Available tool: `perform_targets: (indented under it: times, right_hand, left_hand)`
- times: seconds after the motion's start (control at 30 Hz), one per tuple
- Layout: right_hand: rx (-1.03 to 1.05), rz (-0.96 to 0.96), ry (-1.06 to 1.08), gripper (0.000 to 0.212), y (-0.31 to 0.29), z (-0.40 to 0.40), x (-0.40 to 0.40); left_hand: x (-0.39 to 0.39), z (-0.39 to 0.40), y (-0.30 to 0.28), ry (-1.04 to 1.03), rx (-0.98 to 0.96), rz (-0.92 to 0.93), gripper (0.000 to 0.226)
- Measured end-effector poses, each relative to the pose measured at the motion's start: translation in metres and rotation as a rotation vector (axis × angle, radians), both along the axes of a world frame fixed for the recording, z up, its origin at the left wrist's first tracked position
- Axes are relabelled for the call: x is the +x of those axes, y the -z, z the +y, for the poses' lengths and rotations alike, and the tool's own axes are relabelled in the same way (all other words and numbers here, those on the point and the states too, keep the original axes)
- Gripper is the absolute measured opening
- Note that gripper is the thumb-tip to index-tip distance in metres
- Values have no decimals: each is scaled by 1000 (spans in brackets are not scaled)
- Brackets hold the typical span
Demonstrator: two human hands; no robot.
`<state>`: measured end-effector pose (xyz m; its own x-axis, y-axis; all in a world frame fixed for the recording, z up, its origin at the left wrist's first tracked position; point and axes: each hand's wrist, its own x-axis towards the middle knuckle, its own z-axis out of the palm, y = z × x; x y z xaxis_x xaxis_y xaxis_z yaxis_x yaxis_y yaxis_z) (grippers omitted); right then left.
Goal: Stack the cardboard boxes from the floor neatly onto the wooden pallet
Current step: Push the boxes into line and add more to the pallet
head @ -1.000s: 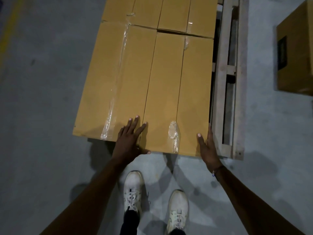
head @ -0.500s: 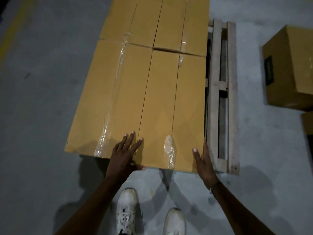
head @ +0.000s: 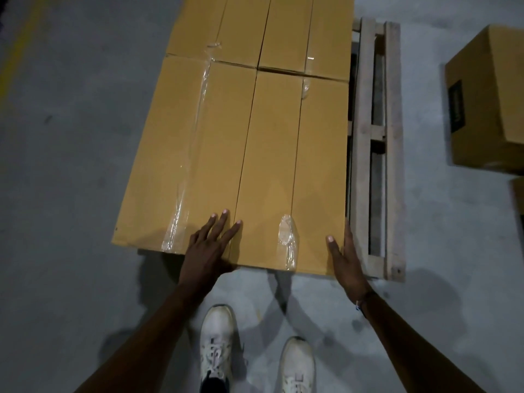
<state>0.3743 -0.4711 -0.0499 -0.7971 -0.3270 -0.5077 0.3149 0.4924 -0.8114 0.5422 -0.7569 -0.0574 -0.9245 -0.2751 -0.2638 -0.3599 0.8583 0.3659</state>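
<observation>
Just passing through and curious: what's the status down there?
Left hand flat on the boxes, right hand against their right near corner. Boxes on the pallet. Another box waits on the floor, right.

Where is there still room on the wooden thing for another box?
Only the bare strip of wooden pallet right of the near right box, beside the right hand; it looks narrow. The rest is packed tight with boxes, the left hand flat on top. Open floor lies left.

Under my fingers (head: pixel 224 222) the matt cardboard boxes (head: pixel 249 154) carry glossy clear tape (head: pixel 287 239); the pallet (head: pixel 392 143) is rough bare wood, the floor (head: pixel 71 165) dull concrete.
</observation>
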Motion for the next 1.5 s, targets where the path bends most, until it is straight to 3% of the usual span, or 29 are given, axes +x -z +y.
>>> perform_targets:
  times: [0.77,0.93,1.1,1.17,1.3,1.5]
  right_hand:
    - [59,-16,-46,74,-1,3,-8]
    - [88,-3,-41,75,2,5,-7]
    - [166,6,-15,76,-9,1,-12]
    - [178,38,50,74,-26,0,-15]
    - [127,88,89,65,-87,7,-21]
    - [-25,97,193,55,-222,32,-21]
  left_hand:
    - [-9,-1,-13,7,-6,-142,105]
    - [-6,-2,-6,24,-42,-127,112]
    - [-15,-6,-19,38,79,-202,123]
    - [-21,-5,-38,15,159,-211,120]
    - [-21,11,-102,-147,295,30,88]
    - [-25,43,-256,-438,488,236,48]
